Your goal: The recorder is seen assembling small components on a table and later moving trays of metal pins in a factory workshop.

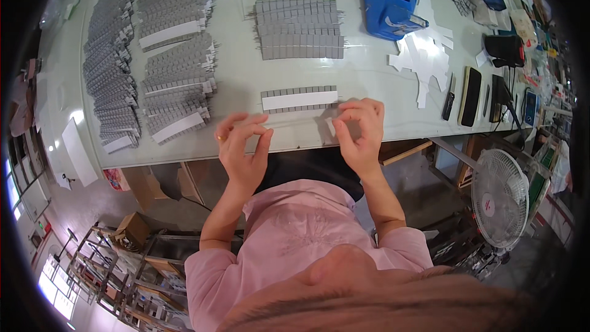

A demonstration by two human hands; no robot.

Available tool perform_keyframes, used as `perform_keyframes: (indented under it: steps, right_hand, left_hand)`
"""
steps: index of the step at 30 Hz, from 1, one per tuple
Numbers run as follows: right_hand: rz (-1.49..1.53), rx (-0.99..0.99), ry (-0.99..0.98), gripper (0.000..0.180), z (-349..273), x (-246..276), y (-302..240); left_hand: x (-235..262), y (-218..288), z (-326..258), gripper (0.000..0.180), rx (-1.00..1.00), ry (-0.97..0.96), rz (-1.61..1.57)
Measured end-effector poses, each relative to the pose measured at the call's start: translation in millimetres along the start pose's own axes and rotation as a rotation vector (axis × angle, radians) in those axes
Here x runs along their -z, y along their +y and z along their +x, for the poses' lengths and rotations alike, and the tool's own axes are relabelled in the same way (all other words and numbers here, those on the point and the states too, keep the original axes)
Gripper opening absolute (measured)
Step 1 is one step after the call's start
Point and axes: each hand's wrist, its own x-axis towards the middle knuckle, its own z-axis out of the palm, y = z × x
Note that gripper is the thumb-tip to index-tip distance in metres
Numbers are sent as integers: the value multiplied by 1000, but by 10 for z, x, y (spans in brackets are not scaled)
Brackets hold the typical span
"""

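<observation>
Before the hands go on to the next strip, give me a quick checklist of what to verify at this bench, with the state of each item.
1. Left hand free at the table edge: ok, fingers spread and holding nothing I can see.
2. Right hand has its piece: cannot tell, fingertips are pinched together but anything between them is too small to see.
3. Gray strip with white band lies flat just beyond both hands: ok.
4. Neat gray stack further back: ok, aligned.
5. Left-side gray piles: not ok, fanned and uneven.
6. Loose white liners kept apart from the strip: ok.
</observation>
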Motion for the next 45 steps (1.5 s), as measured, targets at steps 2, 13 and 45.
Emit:
perform_keyframes:
  steps: [2,13,45]
  right_hand:
    - [24,-91,34,16,42,21,-1]
    - [-24,-83,6,13,-7,70,94]
    - [-204,114,18,14,-109,20,173]
  left_hand:
    - [-2,3,55,16,50,20,-43]
    - [-64,5,45,19,47,-15,-33]
    - [-680,323,-35,18,-360,-187,232]
